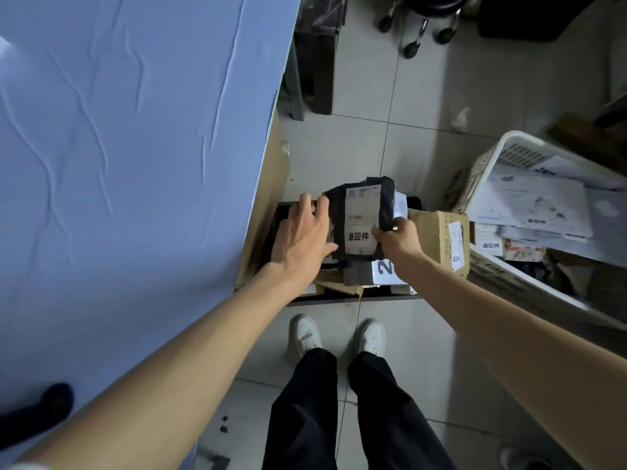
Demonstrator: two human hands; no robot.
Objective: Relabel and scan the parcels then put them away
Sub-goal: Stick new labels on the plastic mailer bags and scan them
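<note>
While your right hand (402, 237) pinches the dark parcel (361, 212) above the floor crate (325, 301), use your spread left hand (303, 237), seemingly touching its edge, to settle it label-up.

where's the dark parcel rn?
Head view, centre: dark parcel over the black bin on the floor, right hand pinching its right edge, left hand at its left, between blue table and cardboard box.

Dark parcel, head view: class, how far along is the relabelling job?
Done: dark parcel carries a white label; labelled parcels lie in the white basket. In hand: right hand pinches it, left hand touches it, over the black bin. Left: release it; scanning cannot be judged.
</note>
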